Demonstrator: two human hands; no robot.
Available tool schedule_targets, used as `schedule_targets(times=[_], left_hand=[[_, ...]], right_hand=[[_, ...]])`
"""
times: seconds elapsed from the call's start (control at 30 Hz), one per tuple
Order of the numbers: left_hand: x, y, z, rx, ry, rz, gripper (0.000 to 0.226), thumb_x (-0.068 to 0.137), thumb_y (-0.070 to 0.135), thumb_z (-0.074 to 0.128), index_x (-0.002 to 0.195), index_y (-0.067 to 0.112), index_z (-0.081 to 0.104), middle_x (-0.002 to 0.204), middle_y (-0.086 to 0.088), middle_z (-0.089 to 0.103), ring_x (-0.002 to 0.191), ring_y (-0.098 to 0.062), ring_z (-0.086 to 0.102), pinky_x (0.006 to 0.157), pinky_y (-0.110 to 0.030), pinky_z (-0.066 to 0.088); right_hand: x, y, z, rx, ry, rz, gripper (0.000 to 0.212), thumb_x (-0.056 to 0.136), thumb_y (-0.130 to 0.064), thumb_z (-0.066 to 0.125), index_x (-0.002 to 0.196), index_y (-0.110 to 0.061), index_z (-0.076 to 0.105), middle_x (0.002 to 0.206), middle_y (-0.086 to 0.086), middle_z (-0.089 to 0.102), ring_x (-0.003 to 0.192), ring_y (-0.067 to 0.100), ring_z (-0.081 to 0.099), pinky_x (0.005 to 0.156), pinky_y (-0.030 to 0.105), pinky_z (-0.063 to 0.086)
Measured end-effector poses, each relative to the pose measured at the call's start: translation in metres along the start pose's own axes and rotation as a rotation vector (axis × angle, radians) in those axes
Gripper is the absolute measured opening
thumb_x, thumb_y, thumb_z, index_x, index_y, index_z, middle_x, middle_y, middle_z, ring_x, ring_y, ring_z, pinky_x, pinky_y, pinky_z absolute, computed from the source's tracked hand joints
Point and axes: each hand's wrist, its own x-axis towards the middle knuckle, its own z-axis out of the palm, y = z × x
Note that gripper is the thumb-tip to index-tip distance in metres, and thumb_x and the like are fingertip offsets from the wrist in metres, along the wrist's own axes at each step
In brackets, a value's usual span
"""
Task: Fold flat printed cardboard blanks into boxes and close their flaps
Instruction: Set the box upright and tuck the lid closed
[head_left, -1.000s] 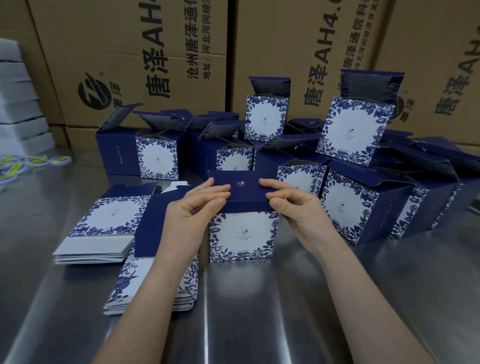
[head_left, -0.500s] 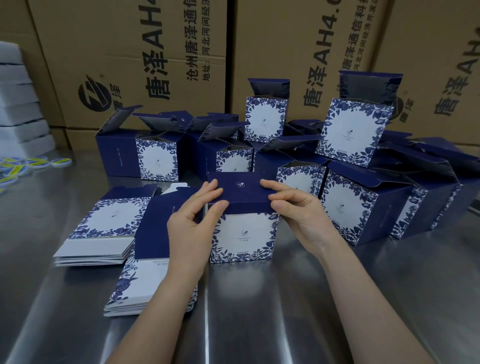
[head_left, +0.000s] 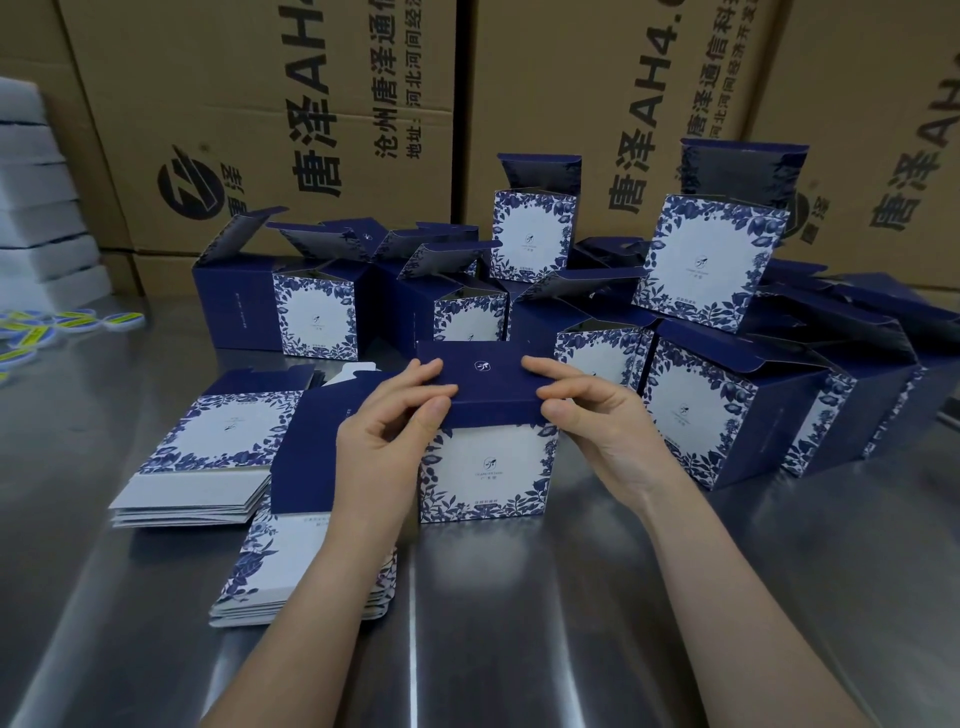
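Box (head_left: 485, 467) upright near the middle of the worktop (head_left: 571, 597), printed face toward the near edge, navy flap (head_left: 483, 379) folded down over its top; left hand (head_left: 384, 436) with fingers curled, thumb and fingertips pinching the flap's left front corner; right hand (head_left: 592, 415) likewise curled, forefinger lying on the flap's top, thumb against its front edge, pinching the right corner; two stacks of blanks (head_left: 208, 457) flat on the worktop just left of the box, the nearer partly under the left forearm; folded boxes (head_left: 696, 410) with flaps open crowded along the far edge, before brown cartons (head_left: 260, 104).
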Motion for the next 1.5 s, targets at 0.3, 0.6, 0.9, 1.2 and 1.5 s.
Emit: schedule_targets(times=[0.3,0.6,0.9,1.2,1.5], left_hand=[[0.001,0.0,0.001,0.023,0.013,0.014,0.023,0.09,0.007,0.066,0.09,0.028,0.076,0.112,0.014,0.072,0.122,-0.001,0.057,0.095,-0.012,0.044],[0.001,0.0,0.0,0.071,0.007,0.014,0.026,0.09,0.004,0.065,0.091,0.028,0.075,0.113,0.016,0.071,0.123,-0.004,0.057,0.101,-0.024,0.047],[0.0,0.002,0.003,0.06,0.021,-0.005,0.025,0.09,0.005,0.065,0.09,0.028,0.075,0.115,0.015,0.069,0.122,-0.002,0.056,0.103,-0.028,0.047],[-0.002,0.004,0.005,0.096,0.068,-0.085,0.024,0.092,0.012,0.066,0.107,0.031,0.07,0.139,0.021,0.052,0.128,0.006,0.047,0.11,-0.04,0.041],[0.002,0.009,0.004,0.014,0.309,0.006,0.023,0.096,0.017,0.051,0.108,0.027,0.067,0.128,0.007,0.063,0.121,-0.002,0.056,0.103,-0.022,0.044]], right_hand=[[0.0,-0.001,0.001,-0.046,0.028,-0.01,0.007,0.067,-0.014,0.074,0.072,-0.019,0.077,0.117,0.003,0.071,0.116,0.021,0.061,0.089,0.027,0.05],[0.0,0.0,0.0,-0.078,0.024,-0.03,0.01,0.068,-0.015,0.074,0.074,-0.02,0.078,0.116,0.002,0.071,0.117,0.019,0.061,0.086,0.025,0.051],[-0.001,0.0,0.001,-0.184,0.031,-0.055,0.016,0.076,-0.002,0.071,0.082,-0.017,0.074,0.127,0.0,0.065,0.12,0.012,0.059,0.088,0.029,0.053],[-0.001,0.005,0.011,-0.503,0.027,-0.008,0.044,0.083,-0.011,0.074,0.113,-0.043,0.069,0.139,-0.008,0.054,0.128,0.009,0.052,0.106,0.035,0.045],[-0.002,-0.004,0.026,-0.451,0.244,-0.187,0.051,0.08,-0.002,0.075,0.095,-0.051,0.073,0.128,-0.007,0.062,0.124,0.009,0.055,0.101,0.035,0.047]])
